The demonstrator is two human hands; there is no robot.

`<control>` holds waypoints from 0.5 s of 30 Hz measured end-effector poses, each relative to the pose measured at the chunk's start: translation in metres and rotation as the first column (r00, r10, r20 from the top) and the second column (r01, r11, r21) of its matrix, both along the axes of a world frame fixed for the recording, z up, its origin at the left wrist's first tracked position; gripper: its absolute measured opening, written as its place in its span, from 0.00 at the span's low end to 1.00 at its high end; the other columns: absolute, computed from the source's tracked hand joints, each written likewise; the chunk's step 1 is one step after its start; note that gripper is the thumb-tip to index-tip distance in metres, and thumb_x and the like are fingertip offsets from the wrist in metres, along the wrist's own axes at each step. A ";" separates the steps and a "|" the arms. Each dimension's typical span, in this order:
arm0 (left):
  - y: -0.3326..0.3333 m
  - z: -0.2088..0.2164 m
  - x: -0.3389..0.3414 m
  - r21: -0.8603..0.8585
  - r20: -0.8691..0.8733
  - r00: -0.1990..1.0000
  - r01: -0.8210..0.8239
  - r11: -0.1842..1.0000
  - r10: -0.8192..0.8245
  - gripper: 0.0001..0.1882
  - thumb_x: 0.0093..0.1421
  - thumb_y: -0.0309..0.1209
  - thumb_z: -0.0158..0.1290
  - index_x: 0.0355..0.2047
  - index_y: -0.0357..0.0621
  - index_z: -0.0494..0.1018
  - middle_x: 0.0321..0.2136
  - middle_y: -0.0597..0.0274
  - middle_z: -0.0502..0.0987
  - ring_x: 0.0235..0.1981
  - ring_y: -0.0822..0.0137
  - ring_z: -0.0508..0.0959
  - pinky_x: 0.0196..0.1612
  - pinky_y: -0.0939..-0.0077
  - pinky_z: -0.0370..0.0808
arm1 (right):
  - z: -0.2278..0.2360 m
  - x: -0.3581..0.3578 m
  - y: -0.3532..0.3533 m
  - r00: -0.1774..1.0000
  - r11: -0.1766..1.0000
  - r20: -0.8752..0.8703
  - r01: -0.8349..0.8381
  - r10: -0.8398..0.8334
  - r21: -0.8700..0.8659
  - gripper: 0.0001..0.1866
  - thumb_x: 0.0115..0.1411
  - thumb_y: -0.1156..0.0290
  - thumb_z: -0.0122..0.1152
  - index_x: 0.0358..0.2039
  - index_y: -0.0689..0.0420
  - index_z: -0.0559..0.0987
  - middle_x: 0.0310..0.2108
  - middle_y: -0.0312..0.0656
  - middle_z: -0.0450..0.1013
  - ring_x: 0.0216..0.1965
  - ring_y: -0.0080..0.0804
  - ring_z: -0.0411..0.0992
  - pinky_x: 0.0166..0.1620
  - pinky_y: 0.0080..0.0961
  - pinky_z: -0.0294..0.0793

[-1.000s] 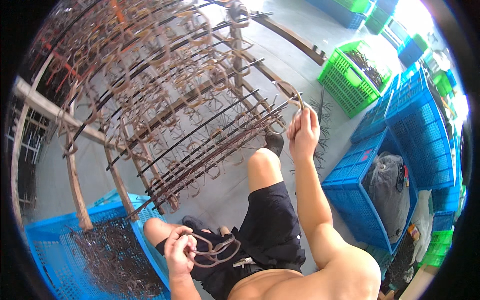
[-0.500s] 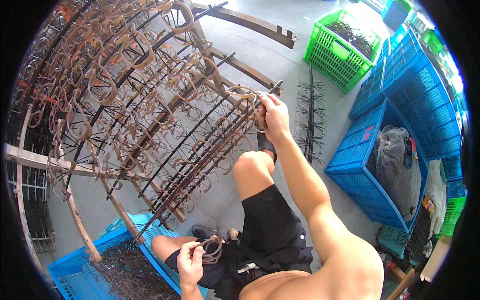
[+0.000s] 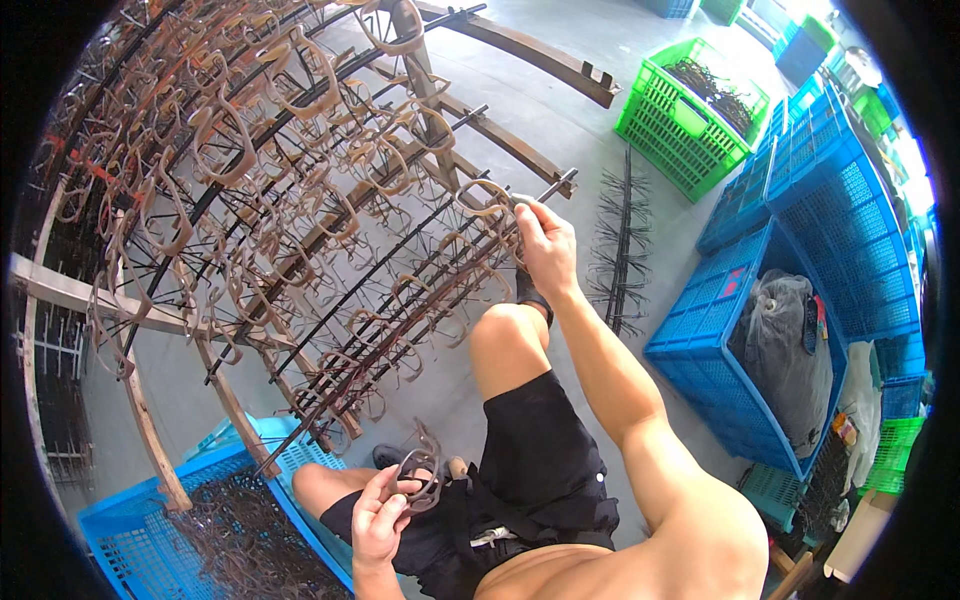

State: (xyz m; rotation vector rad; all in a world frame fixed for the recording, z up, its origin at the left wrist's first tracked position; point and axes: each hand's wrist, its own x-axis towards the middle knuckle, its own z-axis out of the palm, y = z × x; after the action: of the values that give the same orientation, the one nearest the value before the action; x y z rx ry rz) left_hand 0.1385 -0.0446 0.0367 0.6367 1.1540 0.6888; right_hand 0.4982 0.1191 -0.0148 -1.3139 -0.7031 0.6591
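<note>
Left hand point(image 3: 380, 520), one: fingers clamped on glasses frames point(image 3: 436, 478) above the thigh, exact count unclear; right hand point(image 3: 548, 248), one: fingers pinched together on a single frame point(image 3: 491, 212) at the rack's edge; rack point(image 3: 540, 57), one, hung frames too many to count; spiked rod point(image 3: 625, 240), one, on the floor; green crate point(image 3: 678, 142) near it, one, filled.

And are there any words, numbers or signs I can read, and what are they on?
None can be read.
Red marks on the blue crate: too small and blurred to tell if they are writing.
Green crate: no readable writing shows.
</note>
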 end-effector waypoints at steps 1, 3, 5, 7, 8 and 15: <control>-0.002 -0.003 -0.002 -0.008 0.060 0.998 -0.027 1.000 0.028 0.18 0.56 0.20 0.47 0.48 0.40 0.67 0.37 0.52 0.76 0.22 0.77 0.71 0.22 0.90 0.65 | -0.001 -0.001 0.000 0.991 1.000 0.130 0.024 -0.023 -0.004 0.11 0.60 0.67 0.53 0.38 0.60 0.78 0.19 0.25 0.66 0.20 0.14 0.58 0.23 0.14 0.58; -0.005 -0.013 -0.005 -0.030 0.180 0.981 -0.074 0.997 0.078 0.16 0.56 0.20 0.47 0.46 0.40 0.69 0.38 0.50 0.76 0.22 0.76 0.71 0.22 0.89 0.65 | -0.002 0.001 0.000 0.952 0.999 0.301 0.050 -0.054 0.019 0.12 0.59 0.66 0.54 0.39 0.59 0.77 0.18 0.30 0.68 0.20 0.17 0.60 0.24 0.18 0.62; -0.006 -0.017 -0.004 -0.060 0.258 0.958 -0.108 0.992 0.120 0.11 0.56 0.23 0.51 0.41 0.40 0.72 0.38 0.50 0.76 0.22 0.75 0.70 0.20 0.89 0.65 | -0.005 0.007 0.001 0.912 0.998 0.405 0.062 -0.063 0.018 0.12 0.59 0.66 0.54 0.39 0.59 0.77 0.17 0.34 0.68 0.20 0.18 0.61 0.25 0.19 0.63; -0.004 -0.014 -0.001 -0.053 0.283 0.953 -0.097 0.994 0.108 0.10 0.57 0.24 0.52 0.39 0.40 0.73 0.40 0.51 0.75 0.23 0.74 0.71 0.20 0.88 0.66 | 0.000 0.006 0.001 0.921 0.996 0.384 0.081 -0.063 -0.033 0.12 0.59 0.67 0.54 0.39 0.60 0.77 0.19 0.35 0.69 0.22 0.18 0.62 0.27 0.18 0.64; -0.007 -0.017 -0.001 -0.026 0.187 0.971 -0.143 0.989 0.146 0.09 0.56 0.27 0.54 0.38 0.39 0.73 0.40 0.52 0.74 0.23 0.73 0.71 0.20 0.87 0.68 | -0.003 0.008 0.002 0.928 0.995 0.366 0.091 -0.073 -0.033 0.12 0.59 0.68 0.54 0.39 0.61 0.77 0.20 0.33 0.69 0.24 0.17 0.63 0.28 0.17 0.64; 0.004 -0.010 0.010 0.153 0.376 0.922 -0.162 0.975 0.094 0.11 0.55 0.28 0.55 0.40 0.44 0.75 0.35 0.57 0.76 0.24 0.72 0.72 0.19 0.86 0.69 | 0.014 0.018 0.001 0.999 0.974 0.018 -0.030 0.035 -0.224 0.13 0.59 0.66 0.52 0.39 0.62 0.76 0.24 0.41 0.69 0.28 0.25 0.67 0.31 0.24 0.67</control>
State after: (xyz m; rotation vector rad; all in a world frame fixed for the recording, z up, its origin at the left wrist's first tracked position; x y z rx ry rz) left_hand 0.1484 -0.0411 0.0270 0.5570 0.7942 0.9890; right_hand 0.5167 0.1196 -0.0012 -1.5209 -0.6833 0.7684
